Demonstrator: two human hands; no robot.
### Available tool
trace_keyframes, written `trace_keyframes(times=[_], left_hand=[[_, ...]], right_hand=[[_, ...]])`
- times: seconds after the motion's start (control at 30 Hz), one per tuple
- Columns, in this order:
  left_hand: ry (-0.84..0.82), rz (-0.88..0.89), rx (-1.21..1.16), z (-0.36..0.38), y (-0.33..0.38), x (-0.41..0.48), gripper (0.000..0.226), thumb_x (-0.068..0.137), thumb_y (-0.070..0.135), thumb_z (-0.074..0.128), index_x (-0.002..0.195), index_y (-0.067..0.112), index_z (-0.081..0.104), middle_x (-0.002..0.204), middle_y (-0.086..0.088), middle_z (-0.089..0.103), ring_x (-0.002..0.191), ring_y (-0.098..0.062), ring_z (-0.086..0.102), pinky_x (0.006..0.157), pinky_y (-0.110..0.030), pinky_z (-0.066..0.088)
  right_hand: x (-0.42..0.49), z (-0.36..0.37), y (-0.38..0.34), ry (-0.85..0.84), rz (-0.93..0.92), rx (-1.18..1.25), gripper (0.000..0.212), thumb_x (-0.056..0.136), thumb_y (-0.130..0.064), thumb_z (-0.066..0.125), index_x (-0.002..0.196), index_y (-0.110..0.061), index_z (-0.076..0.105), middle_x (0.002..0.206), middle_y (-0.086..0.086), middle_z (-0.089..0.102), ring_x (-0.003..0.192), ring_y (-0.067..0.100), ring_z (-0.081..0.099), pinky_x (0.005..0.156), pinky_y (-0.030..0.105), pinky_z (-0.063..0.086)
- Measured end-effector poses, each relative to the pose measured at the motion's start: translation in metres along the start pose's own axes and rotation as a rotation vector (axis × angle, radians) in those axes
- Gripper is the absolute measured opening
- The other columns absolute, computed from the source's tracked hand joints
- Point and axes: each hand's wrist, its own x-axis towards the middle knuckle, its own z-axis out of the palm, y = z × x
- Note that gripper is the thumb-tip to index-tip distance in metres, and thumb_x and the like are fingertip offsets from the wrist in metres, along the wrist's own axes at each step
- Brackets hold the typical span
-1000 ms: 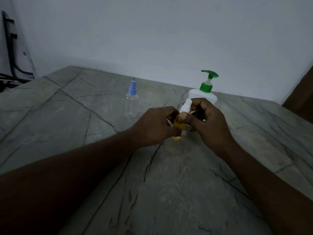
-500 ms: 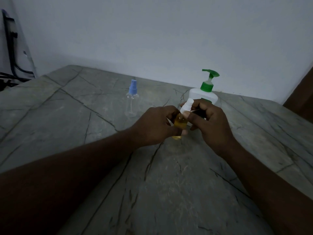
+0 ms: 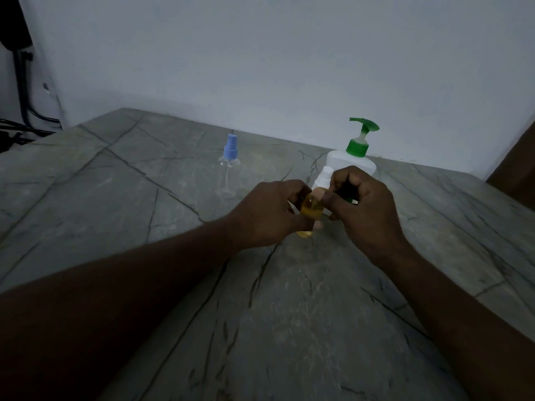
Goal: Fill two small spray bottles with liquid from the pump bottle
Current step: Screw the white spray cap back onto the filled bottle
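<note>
At the near edge of the worktop (image 3: 289,328), two bare forearms come in from the lower corners of the view, cut off before the elbows. Between them lies an open stretch of grey, veined stone.

Toward the middle of the worktop, the left hand (image 3: 269,212) and right hand (image 3: 367,209) meet around a small spray bottle (image 3: 311,211) holding yellow liquid. The left hand's fingers (image 3: 295,189) curl round the bottle's body and hide most of it; only a strip of yellow and a bit of the base show. Whether the base rests on the stone or is held just above it cannot be told. The right hand's thumb and fingers (image 3: 341,179) pinch the bottle's white spray top (image 3: 323,179), covering its right side.

Farther back, left of the hands and apart from them, an empty clear bottle (image 3: 228,175) with a blue top stands upright with free room all round. Just behind the right hand stands the white pump bottle (image 3: 351,162) with a green pump, its lower half hidden by that hand. Both are near the far edge, where the worktop meets a plain wall (image 3: 289,53).

Beyond the left edge hang dim, dark cables (image 3: 21,82). A dark brown shape (image 3: 515,175) at the far right is cut off by the frame.
</note>
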Motion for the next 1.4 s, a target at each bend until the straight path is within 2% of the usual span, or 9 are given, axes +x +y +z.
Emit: trace_keyframes(times=[0.13,0.23,0.4,0.5,0.63,0.77,0.97,1.13,1.4], left_hand=[[-0.003,-0.003,-0.023,0.0008,0.0007,-0.0007,0.035,0.081,0.041,0.083,0.11,0.028,0.067,0.089,0.022,0.063,0.08,0.02,0.058,0.066,0.002,0.041],[0.004,-0.004,-0.017,0.001,0.0002,-0.0008,0.036,0.079,0.044,0.083,0.109,0.032,0.066,0.09,0.022,0.065,0.084,0.014,0.062,0.066,0.0,0.042],[0.006,0.001,-0.027,0.0011,-0.0013,-0.0007,0.034,0.079,0.044,0.083,0.106,0.031,0.067,0.093,0.019,0.068,0.085,0.011,0.063,0.067,-0.002,0.044],[0.0,0.002,-0.038,0.0012,-0.0015,-0.0003,0.034,0.079,0.042,0.083,0.107,0.03,0.068,0.092,0.02,0.067,0.085,0.012,0.062,0.067,-0.001,0.044],[0.001,-0.002,-0.007,0.0022,-0.0023,0.0004,0.043,0.078,0.046,0.082,0.115,0.03,0.067,0.093,0.02,0.066,0.081,0.01,0.063,0.065,-0.003,0.045],[-0.009,-0.005,0.001,0.0028,-0.0029,0.0011,0.043,0.078,0.048,0.082,0.115,0.032,0.066,0.093,0.022,0.065,0.081,0.014,0.062,0.065,-0.001,0.044],[-0.008,-0.009,-0.03,0.0024,-0.0017,-0.0002,0.036,0.079,0.043,0.083,0.109,0.032,0.066,0.093,0.019,0.067,0.085,0.013,0.062,0.066,-0.001,0.044],[-0.019,-0.025,-0.008,0.0018,-0.0002,-0.0005,0.039,0.08,0.046,0.081,0.113,0.032,0.066,0.098,0.018,0.068,0.084,0.005,0.065,0.067,-0.007,0.047],[-0.013,-0.029,-0.017,0.0029,0.0009,-0.0016,0.037,0.081,0.044,0.08,0.113,0.03,0.068,0.102,0.013,0.071,0.088,0.0,0.067,0.076,-0.018,0.051]], right_hand=[[-0.001,0.002,0.0016,-0.007,0.018,0.005,0.016,0.087,-0.041,0.074,0.086,-0.036,0.059,0.092,-0.014,0.067,0.092,0.015,0.069,0.078,0.053,0.062],[-0.0018,0.0009,0.0014,-0.013,0.029,0.028,0.023,0.084,-0.053,0.069,0.092,-0.032,0.064,0.092,-0.012,0.07,0.089,0.013,0.07,0.077,0.052,0.062],[-0.0022,-0.003,0.0019,-0.042,0.018,0.079,0.029,0.087,-0.045,0.069,0.114,-0.036,0.066,0.105,-0.018,0.07,0.099,0.01,0.069,0.083,0.049,0.062],[-0.0017,-0.0013,0.0012,-0.044,-0.001,0.032,0.017,0.092,-0.032,0.073,0.104,-0.041,0.065,0.102,-0.023,0.068,0.097,0.008,0.069,0.082,0.049,0.062],[-0.0004,0.0001,0.0007,-0.037,0.037,0.001,0.018,0.088,-0.03,0.078,0.096,-0.026,0.063,0.092,-0.015,0.066,0.086,0.006,0.065,0.078,0.035,0.058],[-0.001,-0.001,0.0016,-0.045,0.058,0.022,0.03,0.085,-0.033,0.081,0.108,-0.025,0.064,0.098,-0.013,0.067,0.091,0.008,0.066,0.081,0.028,0.055],[-0.0035,-0.0005,-0.0014,-0.057,0.051,0.091,0.035,0.089,-0.038,0.07,0.121,-0.025,0.069,0.113,-0.008,0.073,0.104,0.012,0.07,0.086,0.05,0.062],[-0.0016,0.0011,-0.0015,-0.006,0.042,0.038,0.021,0.087,-0.028,0.079,0.102,-0.026,0.065,0.096,-0.016,0.067,0.092,0.008,0.067,0.084,0.049,0.062],[-0.0024,0.0045,-0.0015,0.005,0.033,0.088,0.024,0.086,-0.022,0.08,0.103,-0.026,0.064,0.091,-0.018,0.064,0.085,0.005,0.065,0.083,0.049,0.061]])
